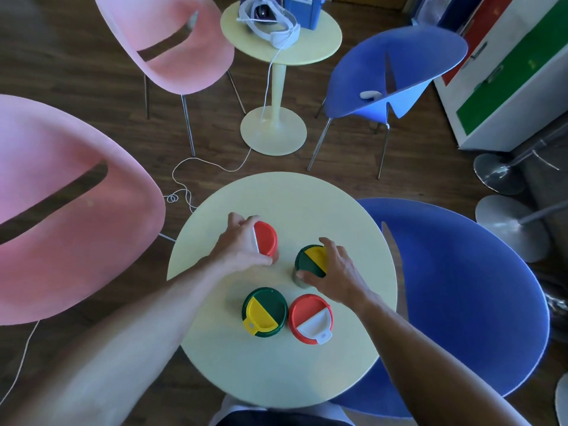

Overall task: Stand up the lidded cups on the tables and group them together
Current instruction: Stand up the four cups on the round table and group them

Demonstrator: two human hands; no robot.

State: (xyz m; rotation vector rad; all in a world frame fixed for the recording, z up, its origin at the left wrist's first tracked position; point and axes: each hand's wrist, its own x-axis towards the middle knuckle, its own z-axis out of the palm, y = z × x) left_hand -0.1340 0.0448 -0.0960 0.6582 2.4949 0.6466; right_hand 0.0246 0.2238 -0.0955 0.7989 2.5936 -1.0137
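Four lidded cups stand on the round pale-yellow table [233,370], all within its middle area and none at the rim. The person's left hand [242,244] is wrapped around the red-lidded cup [266,238] toward the far left of the tabletop; fingers curl over the cup's far side and the thumb closes on the near side, and the cup appears tilted, its lid turned to the right. The right hand [335,272] grasps the green-and-yellow-lidded cup [310,261] toward the far right of the group, thumb on the near side of the body, fingers over the lid's right edge; this cup also leans somewhat. The two held cups are near each other but apart. Nearer the person, a second green-lidded cup with a yellow flap [264,312] and a second red-lidded cup with a white flap [310,318] stand upright, just beside each other; contact between them cannot be confirmed. Both forearms cross the near edge of the tabletop. Surroundings: a pink chair [61,195] crowds the table's left edge, a blue chair [461,302] sits against its right edge. Beyond, a smaller round table [316,41] carries a white headset [276,23] and a blue box [302,9], flanked by another pink chair [172,41] and another blue chair [393,69]. A white cable [184,179] trails from the headset across the wooden floor [76,72].
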